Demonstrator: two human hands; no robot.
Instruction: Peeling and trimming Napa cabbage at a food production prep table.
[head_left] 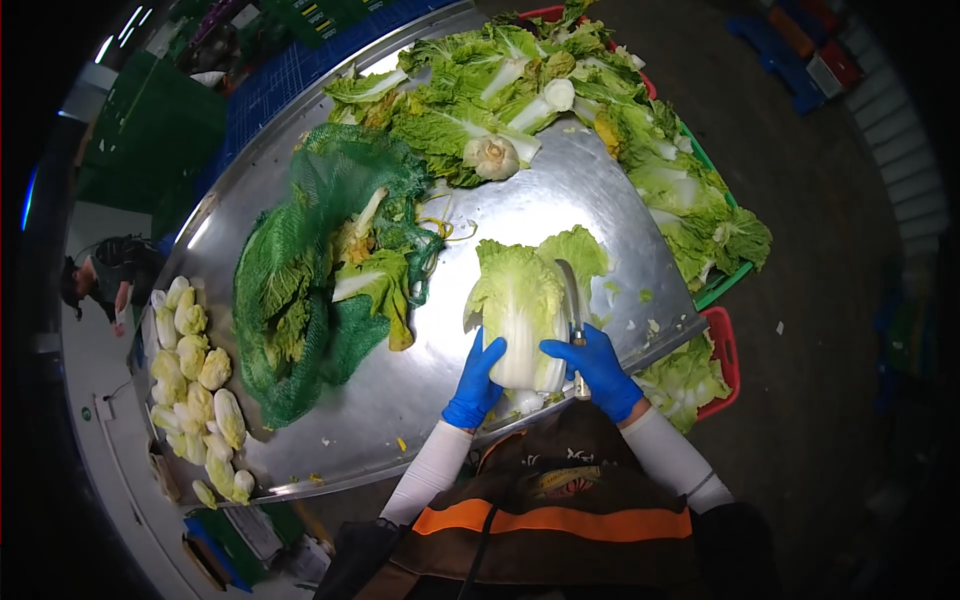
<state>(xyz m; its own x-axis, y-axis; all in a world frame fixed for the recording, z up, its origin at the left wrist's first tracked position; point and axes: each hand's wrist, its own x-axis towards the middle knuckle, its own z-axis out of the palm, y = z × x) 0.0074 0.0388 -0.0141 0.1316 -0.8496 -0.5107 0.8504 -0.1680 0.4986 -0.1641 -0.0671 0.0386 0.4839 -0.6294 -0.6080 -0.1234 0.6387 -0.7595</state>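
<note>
A pale green napa cabbage [517, 315] is at the table's near edge, leafy end away from me and white base toward me. My left hand [474, 382], in a blue glove, grips its left side near the base. In my blue-gloved right hand [604, 372] is a knife [579, 345] with a curved blade, its tip pointing away from me. The right thumb presses against the cabbage's right side. A loose green leaf [583, 252] shows behind the blade. White trimmings [525, 402] lie under the base.
The metal table [375, 425] bears a green mesh bag [305, 340] with cabbage leaves, small pale trimmed heads [192, 362] at left, and heaped outer leaves [455, 105] at the far side. A green crate [722, 286] and red crate [722, 355] with leaves stand off the right edge.
</note>
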